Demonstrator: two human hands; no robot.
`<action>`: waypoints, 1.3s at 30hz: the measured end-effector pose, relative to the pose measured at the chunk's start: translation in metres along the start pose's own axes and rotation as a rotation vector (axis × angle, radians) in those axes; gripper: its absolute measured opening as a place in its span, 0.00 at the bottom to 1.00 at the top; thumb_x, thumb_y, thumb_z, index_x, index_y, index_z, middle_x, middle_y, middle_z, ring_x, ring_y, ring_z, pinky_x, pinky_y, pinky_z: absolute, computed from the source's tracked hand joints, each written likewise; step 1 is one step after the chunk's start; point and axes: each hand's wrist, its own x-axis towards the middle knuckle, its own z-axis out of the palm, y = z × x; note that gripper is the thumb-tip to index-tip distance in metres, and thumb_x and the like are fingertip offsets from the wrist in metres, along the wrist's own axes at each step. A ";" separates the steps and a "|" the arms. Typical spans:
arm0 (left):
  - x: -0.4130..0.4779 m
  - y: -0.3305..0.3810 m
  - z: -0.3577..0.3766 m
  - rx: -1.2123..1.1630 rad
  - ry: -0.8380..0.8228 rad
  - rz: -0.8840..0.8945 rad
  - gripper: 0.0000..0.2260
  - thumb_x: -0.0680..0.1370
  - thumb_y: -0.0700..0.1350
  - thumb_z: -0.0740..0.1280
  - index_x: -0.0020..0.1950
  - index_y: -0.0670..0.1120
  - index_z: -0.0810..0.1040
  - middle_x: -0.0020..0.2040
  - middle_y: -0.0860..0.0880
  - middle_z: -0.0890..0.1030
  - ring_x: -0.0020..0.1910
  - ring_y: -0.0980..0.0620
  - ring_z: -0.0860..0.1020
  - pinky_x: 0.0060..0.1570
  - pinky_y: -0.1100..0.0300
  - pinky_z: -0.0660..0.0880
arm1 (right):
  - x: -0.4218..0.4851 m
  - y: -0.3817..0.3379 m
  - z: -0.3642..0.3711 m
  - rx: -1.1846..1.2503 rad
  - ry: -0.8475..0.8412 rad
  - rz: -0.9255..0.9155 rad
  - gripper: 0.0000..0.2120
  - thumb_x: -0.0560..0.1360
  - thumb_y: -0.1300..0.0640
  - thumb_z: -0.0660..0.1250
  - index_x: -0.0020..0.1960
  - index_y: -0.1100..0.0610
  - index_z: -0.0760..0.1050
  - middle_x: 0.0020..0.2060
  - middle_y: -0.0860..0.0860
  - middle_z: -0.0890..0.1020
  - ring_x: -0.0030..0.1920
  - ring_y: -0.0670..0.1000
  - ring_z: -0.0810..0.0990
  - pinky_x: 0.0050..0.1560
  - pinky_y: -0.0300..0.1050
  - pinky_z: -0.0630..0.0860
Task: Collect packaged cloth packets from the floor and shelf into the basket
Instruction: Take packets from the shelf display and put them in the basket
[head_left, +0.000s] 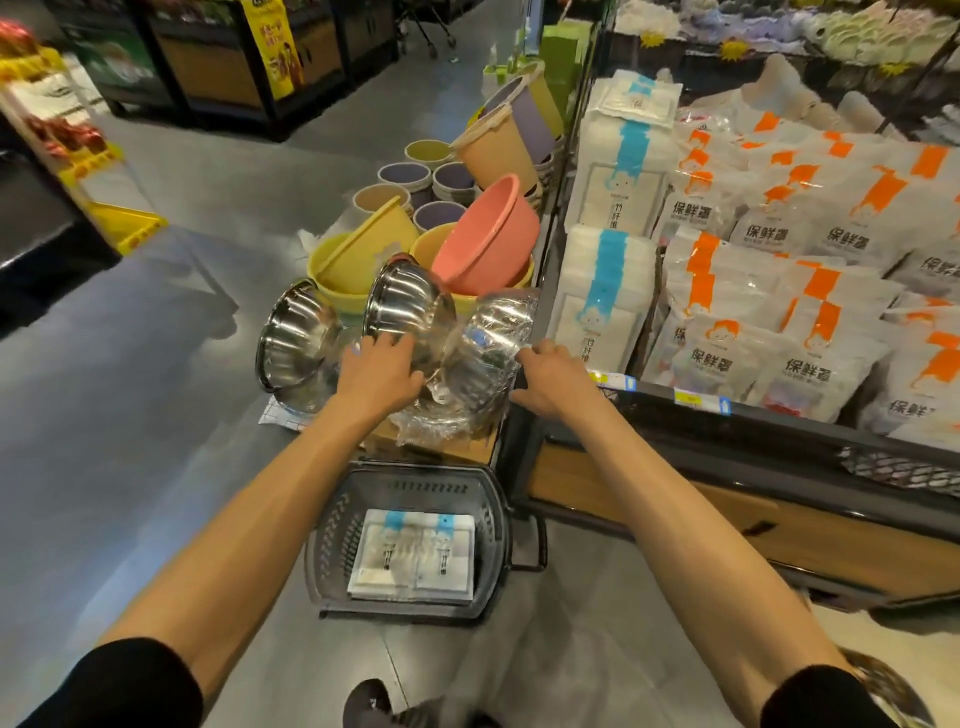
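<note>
so far the dark grey perforated plastic basket (332, 525), sitting on the floor just in front of the person's feet, holds two flat white cloth packets with blue stripes (413, 553). they lie side by side, with what looks like more layered beneath. plenty is left: two tall stacks of the same blue-striped white packets (605, 283) stand on the wire shelf at the right, beside the orange-printed bags (779, 291).

neither hand has a packet right now. the left hand (379, 369) rests with fingers spread fairly flat on a clear-wrapped stack of shiny steel bowls (483, 353), and the right hand (550, 379) curls its fingers and thumb around the far edge of that wrapped stack, so the hands are apart with the bowls between them. this looks like clearing the way, since a white checked item (280, 415) peeks from under the bowls on the floor; whether it is a cloth packet i cannot tell. i'd judge the job under way, with the shelf stacks untouched.
</note>
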 end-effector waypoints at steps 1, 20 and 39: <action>-0.002 -0.008 0.002 0.000 -0.001 -0.004 0.22 0.80 0.52 0.61 0.72 0.45 0.69 0.66 0.41 0.75 0.65 0.38 0.72 0.64 0.42 0.70 | 0.002 -0.008 0.002 0.004 -0.001 -0.003 0.28 0.77 0.45 0.66 0.72 0.57 0.66 0.69 0.59 0.69 0.69 0.62 0.68 0.65 0.60 0.70; -0.006 -0.155 0.142 -0.088 -0.237 0.015 0.17 0.81 0.50 0.61 0.67 0.42 0.71 0.64 0.39 0.75 0.64 0.36 0.73 0.58 0.42 0.71 | 0.055 -0.131 0.149 0.101 -0.233 0.114 0.28 0.79 0.46 0.65 0.73 0.58 0.64 0.68 0.60 0.69 0.68 0.63 0.68 0.62 0.61 0.70; 0.062 -0.205 0.578 -0.108 -0.436 -0.061 0.20 0.82 0.50 0.60 0.72 0.43 0.68 0.66 0.38 0.74 0.65 0.36 0.71 0.59 0.40 0.71 | 0.153 -0.081 0.578 0.209 -0.404 0.260 0.25 0.79 0.50 0.67 0.72 0.59 0.66 0.67 0.62 0.70 0.67 0.65 0.69 0.60 0.58 0.72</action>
